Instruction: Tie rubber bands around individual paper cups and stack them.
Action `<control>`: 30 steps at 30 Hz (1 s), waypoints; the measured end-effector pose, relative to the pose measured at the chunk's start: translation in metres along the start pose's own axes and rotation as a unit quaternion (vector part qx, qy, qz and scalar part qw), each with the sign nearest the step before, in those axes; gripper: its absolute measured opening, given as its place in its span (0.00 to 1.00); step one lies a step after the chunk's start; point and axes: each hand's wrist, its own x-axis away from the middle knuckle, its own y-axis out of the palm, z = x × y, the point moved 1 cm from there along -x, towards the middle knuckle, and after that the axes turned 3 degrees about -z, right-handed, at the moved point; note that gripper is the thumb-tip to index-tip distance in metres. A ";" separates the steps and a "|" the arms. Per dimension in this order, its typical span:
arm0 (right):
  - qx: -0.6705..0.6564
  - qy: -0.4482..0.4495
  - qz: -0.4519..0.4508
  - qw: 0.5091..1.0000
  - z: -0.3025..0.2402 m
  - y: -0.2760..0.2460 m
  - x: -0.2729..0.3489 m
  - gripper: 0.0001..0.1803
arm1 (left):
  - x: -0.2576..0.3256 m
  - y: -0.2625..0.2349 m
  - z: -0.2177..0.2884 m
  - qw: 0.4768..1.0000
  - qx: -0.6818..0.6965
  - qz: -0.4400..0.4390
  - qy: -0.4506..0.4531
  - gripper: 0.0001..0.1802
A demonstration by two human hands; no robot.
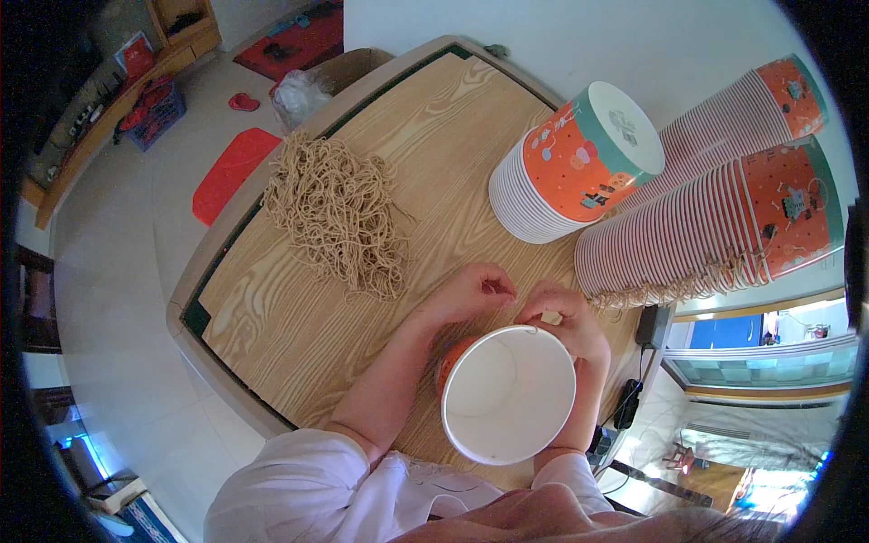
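An open paper bucket, white inside with an orange outer wall, stands at the table's near edge between my forearms, its mouth facing up toward me. Just beyond its far rim my left hand is closed, thumb and fingers pinched together; whatever they hold is too small to make out. My right hand curls at the rim's far right, its fingers also pinched, and any thing in them is hidden. A tiny loop shows on the rim beside it. Left of my hands lies a tangled heap of tan cords.
Upside-down nested orange-and-green paper buckets stand at the far right. Two long stacks lie behind them, with tan cord strands along the nearer one. A black adapter with cables sits by the right edge. A red stool stands left of the table.
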 end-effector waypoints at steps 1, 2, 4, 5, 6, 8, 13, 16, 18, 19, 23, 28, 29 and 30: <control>-0.016 -0.004 -0.017 1.000 -0.003 -0.001 0.000 0.07 | 0.000 0.000 0.000 1.000 -0.008 0.005 0.000 0.07; -0.032 -0.008 -0.034 0.999 -0.006 -0.002 -0.001 0.06 | 0.000 0.000 0.001 1.000 -0.016 0.011 0.001 0.07; -0.037 -0.017 -0.058 0.997 -0.009 -0.005 -0.001 0.06 | -0.001 0.001 -0.006 1.000 -0.009 0.017 0.007 0.07; -0.043 -0.026 -0.080 0.995 -0.010 -0.005 -0.001 0.06 | -0.001 0.001 -0.007 1.000 -0.002 0.022 0.013 0.07; -0.044 -0.026 -0.080 0.995 -0.012 -0.005 0.000 0.06 | -0.001 0.001 -0.009 1.000 -0.002 0.022 0.012 0.07; -0.044 -0.004 -0.105 0.993 -0.015 -0.005 0.002 0.06 | -0.001 0.001 -0.008 1.000 -0.005 0.017 0.016 0.06; -0.046 0.033 -0.076 0.996 -0.018 -0.010 0.014 0.12 | 0.000 -0.001 -0.001 0.999 -0.032 -0.005 0.027 0.05; 0.004 0.002 -0.026 1.000 -0.035 -0.009 0.011 0.16 | 0.002 -0.001 -0.001 0.998 -0.052 -0.015 0.027 0.05; 0.056 -0.049 -0.035 0.997 -0.050 -0.002 0.007 0.17 | 0.002 0.000 -0.001 0.999 -0.044 -0.020 0.021 0.05; 0.085 -0.042 -0.042 0.995 -0.056 0.005 0.006 0.17 | 0.001 0.000 -0.001 0.998 -0.058 -0.026 0.014 0.06; 0.179 -0.037 0.002 0.983 -0.055 0.008 0.010 0.17 | 0.004 -0.004 0.005 0.991 0.119 -0.057 -0.019 0.13; 0.277 0.076 0.181 0.941 -0.051 -0.009 0.020 0.17 | 0.021 -0.030 0.030 0.959 0.282 0.001 -0.002 0.19; 0.287 0.085 0.206 0.932 -0.050 -0.012 0.021 0.18 | 0.025 -0.038 0.029 0.927 0.369 0.018 0.064 0.18; 0.296 0.094 0.230 0.922 -0.051 -0.013 0.022 0.18 | 0.028 -0.044 0.029 0.882 0.452 0.034 0.131 0.18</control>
